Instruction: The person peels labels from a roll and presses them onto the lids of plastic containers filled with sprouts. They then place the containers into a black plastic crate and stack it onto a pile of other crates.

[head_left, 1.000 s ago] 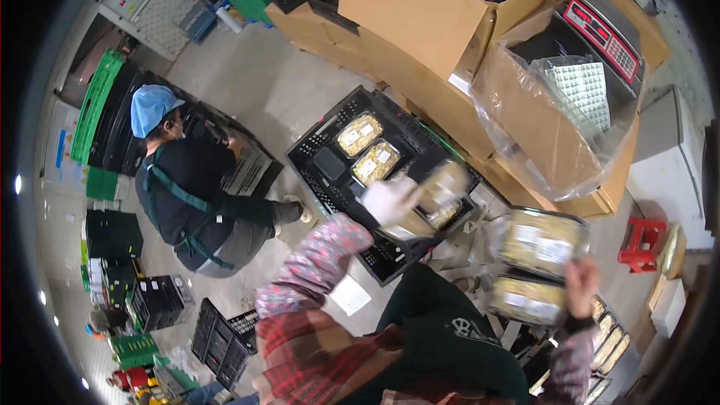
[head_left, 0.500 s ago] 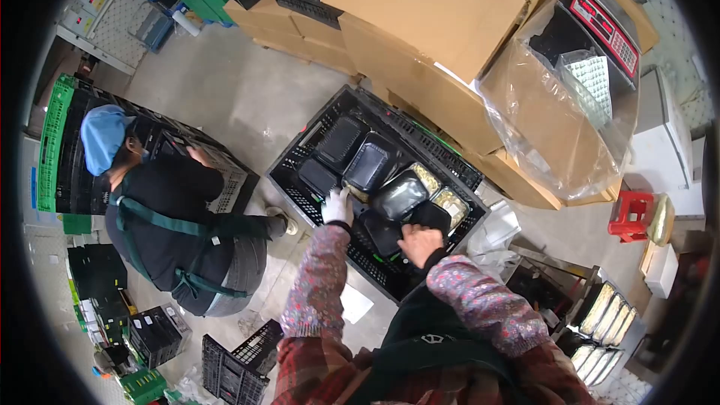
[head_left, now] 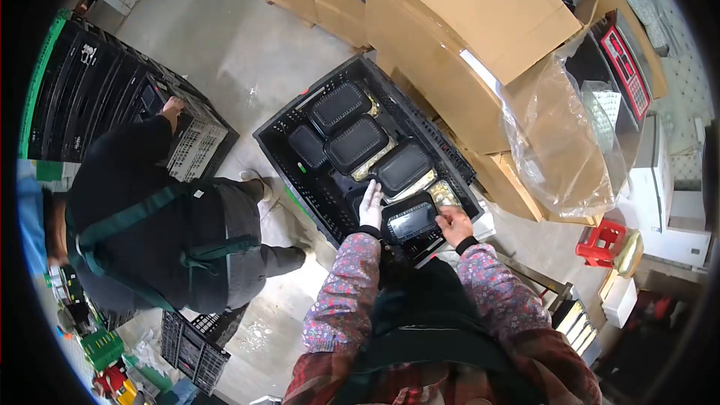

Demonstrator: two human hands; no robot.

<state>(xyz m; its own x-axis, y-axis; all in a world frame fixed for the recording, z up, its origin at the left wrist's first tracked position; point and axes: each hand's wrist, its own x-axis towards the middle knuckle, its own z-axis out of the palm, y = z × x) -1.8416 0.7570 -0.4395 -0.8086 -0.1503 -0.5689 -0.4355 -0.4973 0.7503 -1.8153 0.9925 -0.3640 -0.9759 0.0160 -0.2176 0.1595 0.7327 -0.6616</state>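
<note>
A black plastic crate [head_left: 279, 151] in front of me holds several black food trays, with pale contents showing at the sides of some. One black food tray [head_left: 409, 219] lies at the crate's near end, between my hands. My left hand [head_left: 370, 208], in a white glove, is open with straight fingers along that tray's left end. At its right end, the bare fingers of my right hand [head_left: 454, 223] are curled on the edge. Farther in are another black food tray [head_left: 403, 168] and a pack with pale contents [head_left: 442, 193].
A co-worker [head_left: 135, 210] bends over stacked black crates [head_left: 90, 97] on the left. Cardboard boxes [head_left: 435, 67] stand behind my crate, with a plastic bag [head_left: 555, 150] hanging over them. A red stool [head_left: 602, 242] and a folded crate [head_left: 191, 349] are on the floor.
The black tray by my right hand now lies flat between both hands. My left hand has come nearer and straightened its fingers. The view has shifted, and the co-worker appears larger and farther left.
</note>
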